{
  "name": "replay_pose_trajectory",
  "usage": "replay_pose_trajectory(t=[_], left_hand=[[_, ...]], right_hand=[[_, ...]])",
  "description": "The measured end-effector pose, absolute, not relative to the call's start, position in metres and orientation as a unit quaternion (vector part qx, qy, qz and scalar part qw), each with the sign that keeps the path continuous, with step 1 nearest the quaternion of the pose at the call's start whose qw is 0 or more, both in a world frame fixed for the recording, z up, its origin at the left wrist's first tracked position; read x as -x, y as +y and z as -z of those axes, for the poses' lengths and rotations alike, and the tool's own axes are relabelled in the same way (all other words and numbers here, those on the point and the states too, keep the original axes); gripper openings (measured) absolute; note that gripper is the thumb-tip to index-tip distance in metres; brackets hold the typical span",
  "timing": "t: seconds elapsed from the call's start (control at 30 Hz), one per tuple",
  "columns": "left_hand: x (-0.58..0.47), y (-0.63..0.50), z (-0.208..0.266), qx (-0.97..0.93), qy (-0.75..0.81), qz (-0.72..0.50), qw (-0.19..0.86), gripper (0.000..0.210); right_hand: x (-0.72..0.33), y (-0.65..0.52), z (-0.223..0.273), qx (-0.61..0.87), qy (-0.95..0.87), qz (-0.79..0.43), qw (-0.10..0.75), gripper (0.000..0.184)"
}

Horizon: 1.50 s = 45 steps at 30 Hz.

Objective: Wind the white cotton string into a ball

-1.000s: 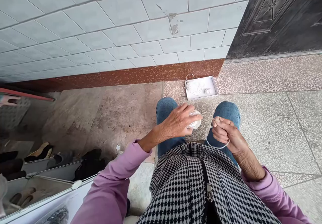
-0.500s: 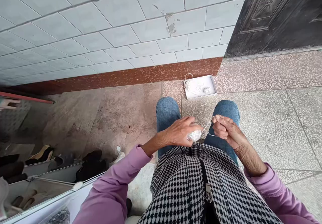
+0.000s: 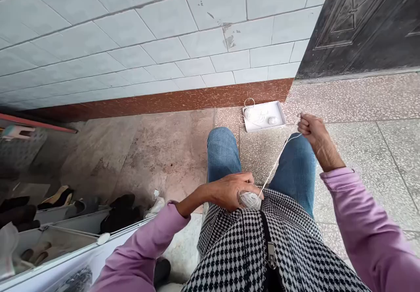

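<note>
A ball of white yarn (image 3: 251,200) rests in my left hand (image 3: 232,190), just above the checked cloth over my lap. My fingers curl around its upper side. From the ball a strand of yarn (image 3: 274,166) runs up and right, taut, to my right hand (image 3: 313,131). That hand is closed, pinching the strand beyond my right knee. On the floor ahead lies a shallow white box lid or tray (image 3: 278,112). Inside it are a looser bundle of white yarn (image 3: 251,114) and a small white ball (image 3: 272,120).
A tiled wall (image 3: 203,42) with a red-brown base strip rises in front. The dark panelled door (image 3: 354,25) stands at the right. At lower left is a rack (image 3: 78,235) with several shoes. A pinkish stool-like item (image 3: 19,132) sits far left.
My right hand has moved up and to the right, drawing out a longer strand. My left hand with the yarn ball has dropped slightly towards my lap.
</note>
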<state>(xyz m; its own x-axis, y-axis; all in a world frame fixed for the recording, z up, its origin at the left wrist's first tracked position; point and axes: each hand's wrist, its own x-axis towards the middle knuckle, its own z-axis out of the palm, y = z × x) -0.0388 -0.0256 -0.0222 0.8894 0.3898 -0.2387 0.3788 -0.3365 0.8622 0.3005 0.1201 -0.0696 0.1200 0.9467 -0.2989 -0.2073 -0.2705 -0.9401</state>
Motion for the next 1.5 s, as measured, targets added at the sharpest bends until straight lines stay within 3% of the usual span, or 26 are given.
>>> replay_pose_trajectory(t=[0.1,0.2,0.3,0.37,0.5,0.7,0.87,1.0,1.13,1.3,1.5], left_hand=[[0.06,-0.026,0.023,-0.721,0.239,-0.061,0.647,0.054],[0.072,-0.03,0.037,-0.637,0.289,-0.123,0.704,0.064],[0.075,-0.033,0.048,-0.567,0.301,-0.18,0.745,0.068],[0.075,-0.033,0.049,-0.535,0.295,-0.202,0.766,0.068],[0.074,-0.033,0.042,-0.497,0.308,-0.206,0.785,0.069],[0.072,-0.042,0.04,-0.443,0.328,-0.22,0.805,0.069],[0.063,-0.049,0.045,-0.419,0.326,-0.202,0.823,0.066],[0.049,-0.05,0.04,-0.504,0.307,-0.14,0.795,0.062],[0.04,-0.052,0.035,-0.525,0.288,-0.111,0.793,0.053],[0.04,-0.049,0.039,-0.382,0.336,-0.255,0.822,0.066],[0.028,-0.035,0.039,-0.228,0.372,-0.402,0.805,0.083]], right_hand=[[-0.325,0.139,0.093,0.661,-0.416,-0.469,0.412,0.033],[-0.327,0.128,0.094,0.668,-0.591,-0.351,0.285,0.004],[-0.298,0.086,0.073,0.596,-0.675,-0.293,0.321,0.024],[-0.268,0.047,0.053,0.507,-0.681,-0.391,0.355,0.035],[-0.222,-0.023,0.027,0.303,-0.663,-0.617,0.296,0.038],[-0.24,-0.058,0.029,0.289,-0.636,-0.676,0.237,0.031],[-0.269,-0.042,0.003,0.262,-0.605,-0.735,0.158,0.05],[-0.269,-0.026,-0.02,0.178,-0.628,-0.749,0.114,0.045],[-0.254,-0.014,-0.021,0.248,-0.641,-0.703,0.181,0.043],[-0.226,0.0,0.015,0.346,-0.607,-0.632,0.334,0.05],[-0.211,-0.004,0.05,0.357,-0.53,-0.686,0.347,0.049]])
